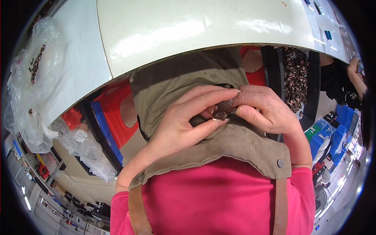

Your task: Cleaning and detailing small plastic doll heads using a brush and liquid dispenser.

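Note:
In front of my apron, both hands meet around a small, rounded dark brown piece [224, 109] with a pale spot at its lower edge. My left hand [182, 119] is closed on it, with the thumb below and the fingers above. From the other side, the thumb and forefinger of my right hand [268, 107] pinch at the piece's right edge. The fingers partly cover it, so its exact kind cannot be told. A black crate [312, 90] just right of my right hand holds many small dark brown and pinkish pieces [295, 78].
A pale, glossy table [164, 31] curves ahead of my lap. Clear plastic bags [43, 98], one with dark pieces inside, lie at the left. Red stools [117, 113] show beneath the table. Another person's arm [355, 78] is at the far right, above blue bins [340, 129].

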`<state>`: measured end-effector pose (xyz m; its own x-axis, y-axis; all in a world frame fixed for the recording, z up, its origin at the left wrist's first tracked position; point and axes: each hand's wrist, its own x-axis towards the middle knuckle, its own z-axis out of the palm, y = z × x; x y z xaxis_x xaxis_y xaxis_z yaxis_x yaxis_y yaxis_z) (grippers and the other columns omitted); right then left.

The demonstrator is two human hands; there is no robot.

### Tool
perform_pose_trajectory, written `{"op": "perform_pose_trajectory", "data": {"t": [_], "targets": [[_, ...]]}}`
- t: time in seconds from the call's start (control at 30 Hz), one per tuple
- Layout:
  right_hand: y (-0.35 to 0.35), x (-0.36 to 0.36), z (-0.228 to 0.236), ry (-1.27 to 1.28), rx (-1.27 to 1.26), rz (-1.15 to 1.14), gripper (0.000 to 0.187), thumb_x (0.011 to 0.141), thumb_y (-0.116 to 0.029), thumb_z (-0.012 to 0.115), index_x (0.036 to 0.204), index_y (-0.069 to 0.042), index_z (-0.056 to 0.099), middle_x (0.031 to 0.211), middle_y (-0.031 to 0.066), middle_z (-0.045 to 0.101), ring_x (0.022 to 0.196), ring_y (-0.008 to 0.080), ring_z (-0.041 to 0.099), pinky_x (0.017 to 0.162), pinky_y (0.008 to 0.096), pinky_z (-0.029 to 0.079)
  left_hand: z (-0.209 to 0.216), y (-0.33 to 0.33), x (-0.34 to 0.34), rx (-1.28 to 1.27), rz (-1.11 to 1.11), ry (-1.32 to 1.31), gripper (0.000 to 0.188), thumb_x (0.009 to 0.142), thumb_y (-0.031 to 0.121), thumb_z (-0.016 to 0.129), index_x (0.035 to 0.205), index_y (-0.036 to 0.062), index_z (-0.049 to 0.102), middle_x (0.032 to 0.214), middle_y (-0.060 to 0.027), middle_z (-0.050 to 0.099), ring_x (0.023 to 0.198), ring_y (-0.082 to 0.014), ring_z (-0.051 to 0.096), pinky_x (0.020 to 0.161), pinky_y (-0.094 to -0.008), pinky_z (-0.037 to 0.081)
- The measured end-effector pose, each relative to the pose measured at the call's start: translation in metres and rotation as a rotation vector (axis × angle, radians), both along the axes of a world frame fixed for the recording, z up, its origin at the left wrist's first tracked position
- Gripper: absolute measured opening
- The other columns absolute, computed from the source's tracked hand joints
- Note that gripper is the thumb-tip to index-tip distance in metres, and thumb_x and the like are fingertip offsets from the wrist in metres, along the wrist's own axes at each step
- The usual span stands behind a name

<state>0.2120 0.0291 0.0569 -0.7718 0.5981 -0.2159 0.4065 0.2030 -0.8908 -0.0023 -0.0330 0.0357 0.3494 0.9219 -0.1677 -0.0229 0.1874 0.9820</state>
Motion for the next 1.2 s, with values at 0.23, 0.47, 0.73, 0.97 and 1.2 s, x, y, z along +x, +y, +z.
{"op": "perform_pose_trajectory", "data": {"t": [0.23,0.47,0.73,0.97,1.2], "targets": [[0.008,-0.004,0.0,-0.051,0.12,0.079,0.027,0.088,-0.027,0.057,0.091,0.0,0.062,0.074,0.0127,0.052,0.069,0.0306,0.053,0.06,0.0378,0.042,-0.001,-0.002,0.0,-0.007,0.029,-0.014,0.055,0.074,-0.005,0.071,0.125,0.0068,0.055,0.122,-0.0072,0.054,0.102,-0.0124,0.055,0.08,-0.023,0.046],[-0.001,-0.002,-0.007,0.02,0.173,-0.01,0.03,0.088,-0.03,0.055,0.09,-0.001,0.06,0.072,0.01,0.047,0.065,0.027,0.048,0.057,0.0357,0.039,-0.003,-0.004,0.001,-0.096,0.052,-0.168,0.055,0.076,-0.01,0.067,0.127,0.0034,0.051,0.127,-0.0096,0.048,0.104,-0.013,0.055,0.083,-0.0226,0.047],[0.002,-0.001,-0.008,0.012,0.119,0.017,0.03,0.091,-0.029,0.05,0.09,-0.001,0.06,0.073,0.0117,0.05,0.067,0.0298,0.051,0.059,0.0372,0.041,0.0,-0.003,0.001,-0.062,0.046,-0.083,0.053,0.075,-0.007,0.069,0.124,0.0049,0.055,0.121,-0.0068,0.05,0.1,-0.011,0.054,0.08,-0.0215,0.045],[0.01,-0.002,0.001,-0.102,0.287,0.12,0.029,0.087,-0.031,0.058,0.089,-0.003,0.062,0.073,0.0105,0.051,0.066,0.0303,0.051,0.058,0.0377,0.041,0.0,-0.002,-0.002,0.026,-0.035,0.017,0.053,0.074,-0.007,0.069,0.124,0.0052,0.055,0.119,-0.0063,0.051,0.098,-0.0108,0.054,0.08,-0.0211,0.045],[0.0,-0.001,-0.01,-0.021,0.389,0.01,0.03,0.087,-0.034,0.058,0.089,-0.004,0.062,0.072,0.0092,0.049,0.065,0.027,0.051,0.056,0.0355,0.04,0.0,-0.003,0.002,-0.1,0.07,-0.112,0.051,0.075,-0.007,0.068,0.123,0.0041,0.055,0.117,-0.0058,0.05,0.098,-0.0106,0.053,0.08,-0.0216,0.044]]}}
